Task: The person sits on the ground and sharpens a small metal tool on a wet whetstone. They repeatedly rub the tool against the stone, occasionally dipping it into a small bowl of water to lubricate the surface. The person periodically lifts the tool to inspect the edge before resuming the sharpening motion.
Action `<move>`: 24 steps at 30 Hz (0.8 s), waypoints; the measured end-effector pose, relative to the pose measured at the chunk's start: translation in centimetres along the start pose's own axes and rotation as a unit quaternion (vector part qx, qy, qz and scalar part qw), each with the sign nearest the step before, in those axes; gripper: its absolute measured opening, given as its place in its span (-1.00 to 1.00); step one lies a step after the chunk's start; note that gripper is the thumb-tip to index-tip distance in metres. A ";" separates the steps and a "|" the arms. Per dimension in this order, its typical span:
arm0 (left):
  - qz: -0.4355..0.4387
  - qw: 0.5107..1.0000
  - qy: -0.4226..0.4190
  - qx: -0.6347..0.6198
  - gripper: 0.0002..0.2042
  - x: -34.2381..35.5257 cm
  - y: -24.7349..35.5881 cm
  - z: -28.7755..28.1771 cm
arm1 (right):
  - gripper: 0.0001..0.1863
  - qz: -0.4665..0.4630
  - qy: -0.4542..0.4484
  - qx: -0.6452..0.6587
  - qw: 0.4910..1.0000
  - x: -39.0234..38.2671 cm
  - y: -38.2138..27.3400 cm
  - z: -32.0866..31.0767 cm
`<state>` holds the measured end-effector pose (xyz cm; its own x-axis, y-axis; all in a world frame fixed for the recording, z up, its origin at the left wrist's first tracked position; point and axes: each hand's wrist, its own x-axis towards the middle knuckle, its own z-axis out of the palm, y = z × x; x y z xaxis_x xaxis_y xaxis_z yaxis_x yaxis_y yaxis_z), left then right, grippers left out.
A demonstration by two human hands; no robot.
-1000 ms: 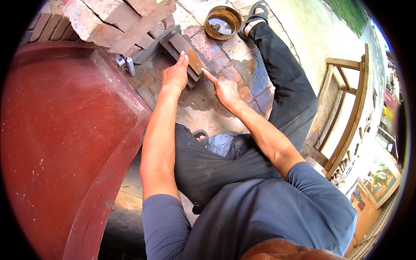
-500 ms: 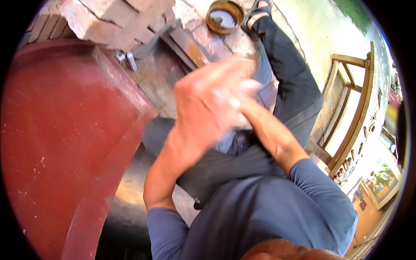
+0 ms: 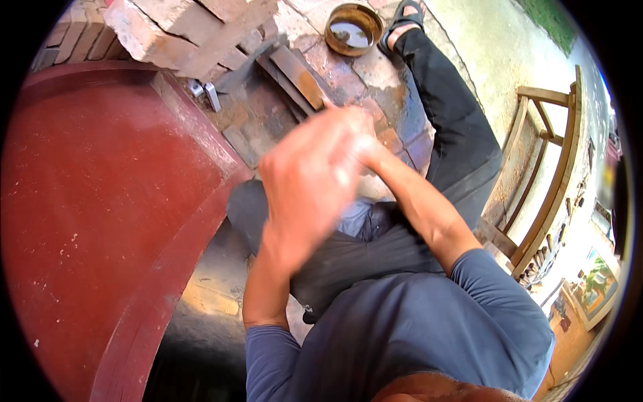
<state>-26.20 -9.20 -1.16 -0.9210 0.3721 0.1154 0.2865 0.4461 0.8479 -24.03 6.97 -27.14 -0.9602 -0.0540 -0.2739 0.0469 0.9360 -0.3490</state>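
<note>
My left hand [image 3: 301,174] and my right hand [image 3: 360,137] are pressed together in front of my lap, both blurred by motion. The left lies over much of the right, its fingers curled in. Both look closed, but whatever they hold is hidden beneath them. Just beyond the hands, a dark rectangular block [image 3: 295,75] with a wet, brownish top lies slanted on the brick paving. Farther off stands a round brown bowl [image 3: 352,48] with water in it.
A large red curved panel [image 3: 114,201] fills my left side. Stacked bricks [image 3: 177,30] rise at the far left, with small silvery metal pieces [image 3: 212,96] near them. My right leg [image 3: 449,114] stretches forward. A wooden frame [image 3: 536,167] stands on the right, with several handled tools [image 3: 542,258] beyond it.
Both hands stay together and have shifted slightly down and left in the picture. More of the block and the paving beyond them shows. The view has moved a little.
</note>
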 end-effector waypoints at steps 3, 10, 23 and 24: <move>-0.110 0.970 -0.088 0.196 -0.75 1.5 -10.0 2.0 | -0.33 0.023 -0.028 0.016 0.999 0.0 -1.1 -1.5; -0.119 0.867 -0.280 0.394 -0.62 5.4 -20.6 5.9 | -0.38 0.004 0.004 0.020 1.000 -0.4 -1.6 -0.9; -0.161 0.882 -0.256 0.361 -0.17 5.0 -23.8 7.2 | -0.40 0.005 0.039 0.020 0.999 0.1 -1.3 -1.0; -0.150 0.888 -0.246 0.359 -0.17 5.0 -24.6 7.1 | -0.41 -0.003 0.030 0.015 0.999 1.3 -1.7 -1.8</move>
<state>-35.96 -12.51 -25.12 -0.8088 0.3796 -0.4492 0.3044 0.9237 0.2324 -25.82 5.91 -25.28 -0.9753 -0.0387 -0.2175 0.0475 0.9249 -0.3772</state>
